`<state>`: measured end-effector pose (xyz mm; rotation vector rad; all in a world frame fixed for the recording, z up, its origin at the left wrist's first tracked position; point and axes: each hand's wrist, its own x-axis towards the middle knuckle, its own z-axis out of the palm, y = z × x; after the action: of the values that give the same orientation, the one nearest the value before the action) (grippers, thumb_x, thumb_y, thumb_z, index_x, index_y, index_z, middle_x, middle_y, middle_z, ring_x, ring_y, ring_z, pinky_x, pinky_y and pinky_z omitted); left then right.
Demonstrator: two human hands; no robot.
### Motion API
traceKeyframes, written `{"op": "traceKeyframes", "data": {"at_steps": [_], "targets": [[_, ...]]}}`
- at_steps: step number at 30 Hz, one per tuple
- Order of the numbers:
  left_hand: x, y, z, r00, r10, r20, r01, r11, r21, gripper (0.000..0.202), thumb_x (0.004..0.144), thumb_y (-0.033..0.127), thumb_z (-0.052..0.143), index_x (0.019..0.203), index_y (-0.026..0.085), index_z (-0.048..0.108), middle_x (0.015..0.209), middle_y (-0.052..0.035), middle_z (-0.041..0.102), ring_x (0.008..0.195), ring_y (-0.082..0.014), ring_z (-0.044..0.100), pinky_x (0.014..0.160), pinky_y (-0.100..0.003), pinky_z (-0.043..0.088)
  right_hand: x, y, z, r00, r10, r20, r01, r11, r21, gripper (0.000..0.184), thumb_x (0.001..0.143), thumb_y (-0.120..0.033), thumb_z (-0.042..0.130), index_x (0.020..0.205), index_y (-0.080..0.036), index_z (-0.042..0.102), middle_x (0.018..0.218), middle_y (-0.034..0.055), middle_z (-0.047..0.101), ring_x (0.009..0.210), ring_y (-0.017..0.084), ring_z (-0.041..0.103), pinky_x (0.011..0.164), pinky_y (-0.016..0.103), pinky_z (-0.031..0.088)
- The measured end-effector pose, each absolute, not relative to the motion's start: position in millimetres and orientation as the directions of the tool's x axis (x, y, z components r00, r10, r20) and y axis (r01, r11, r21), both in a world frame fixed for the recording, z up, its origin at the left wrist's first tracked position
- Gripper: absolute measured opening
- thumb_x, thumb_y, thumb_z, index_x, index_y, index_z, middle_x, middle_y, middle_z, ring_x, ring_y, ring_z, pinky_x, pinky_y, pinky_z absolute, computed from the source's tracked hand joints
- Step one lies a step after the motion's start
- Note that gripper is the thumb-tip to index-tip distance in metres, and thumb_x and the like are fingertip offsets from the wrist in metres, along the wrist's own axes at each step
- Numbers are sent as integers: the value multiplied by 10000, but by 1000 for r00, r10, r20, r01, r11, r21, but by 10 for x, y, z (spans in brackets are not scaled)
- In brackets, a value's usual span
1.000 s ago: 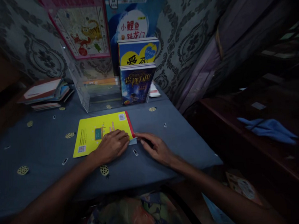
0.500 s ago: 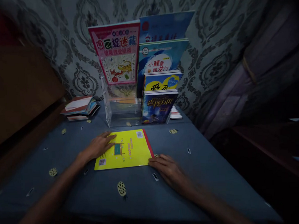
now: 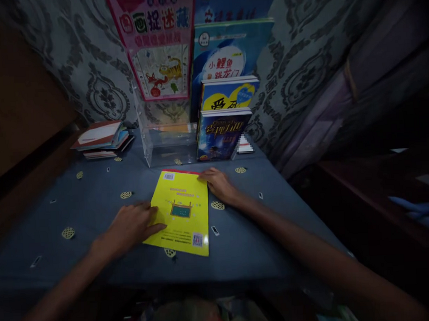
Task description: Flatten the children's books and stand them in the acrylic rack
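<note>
A thin yellow book (image 3: 184,229) with a red spine lies on the table, its back cover up and its spine toward the stand. On the cover are a small chalkboard picture, a barcode and a QR code. My left hand (image 3: 133,227) holds its left edge, the thumb resting on the cover and the fingers at the side. At the far right corner, by the spine, my right hand (image 3: 217,182) has its fingers closed on the book. The undersides of both hands are hidden.
Behind the book stands a clear acrylic rack (image 3: 144,135) holding a pink book (image 3: 158,43) and several blue ones, a dark blue book (image 3: 220,134) in front. A stack of booklets (image 3: 100,140) lies back left. A patterned cloth (image 3: 98,267) covers the table; a curtain (image 3: 326,92) hangs at right.
The yellow book has turned counterclockwise, its red spine going from the right side to the far side. My right hand has moved away from me with that corner; my left hand has come slightly nearer.
</note>
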<state>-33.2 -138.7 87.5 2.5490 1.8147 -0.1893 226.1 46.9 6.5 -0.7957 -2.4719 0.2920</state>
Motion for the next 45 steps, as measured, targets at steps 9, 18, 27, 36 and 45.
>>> {"op": "traceKeyframes", "data": {"at_steps": [9, 18, 27, 36, 45], "targets": [[324, -1599, 541, 600, 789, 135, 798, -603, -23, 393, 956, 389, 582, 1277, 167, 536, 1179, -119, 624, 1106, -289, 573, 913, -435, 474, 1910, 832, 57, -717, 597, 360, 443, 789, -426, 323, 863, -63, 533, 1026, -222, 762, 1067, 62, 749, 1014, 236, 615, 922, 371, 479], [322, -1510, 414, 679, 682, 271, 733, -651, -198, 277, 1038, 277, 408, 1137, 122, 614, 1072, -116, 692, 973, -239, 629, 805, -377, 519, 2106, 454, 9, -656, 656, 374, 496, 748, -442, 427, 853, -17, 523, 1136, -257, 735, 1250, 60, 701, 1330, 290, 472, 1150, 569, 233], [374, -1495, 606, 640, 754, 147, 768, -634, -90, 201, 1005, 256, 489, 1053, 143, 649, 990, -82, 685, 914, -238, 624, 738, -366, 534, 2598, -352, 124, -663, 654, 364, 262, 659, -705, 436, 863, -36, 456, 1162, -212, 720, 1178, 93, 704, 1091, 209, 651, 935, 402, 527], [388, -1504, 621, 643, 761, 84, 764, -631, -135, 174, 981, 175, 503, 1048, 148, 661, 997, -73, 692, 889, -228, 618, 710, -341, 533, 2789, -780, 242, -684, 605, 407, 145, 660, -737, 414, 873, -48, 452, 1152, -223, 704, 1066, 61, 738, 1039, 191, 658, 922, 425, 538], [419, -1540, 545, 630, 759, 166, 776, -620, -112, 202, 1004, 220, 473, 1046, 138, 653, 974, -88, 678, 899, -228, 606, 730, -342, 519, 2813, -906, 235, -736, 528, 424, 235, 787, -570, 289, 902, -113, 509, 1106, -178, 704, 1144, 107, 722, 1109, 231, 634, 971, 482, 504]]}}
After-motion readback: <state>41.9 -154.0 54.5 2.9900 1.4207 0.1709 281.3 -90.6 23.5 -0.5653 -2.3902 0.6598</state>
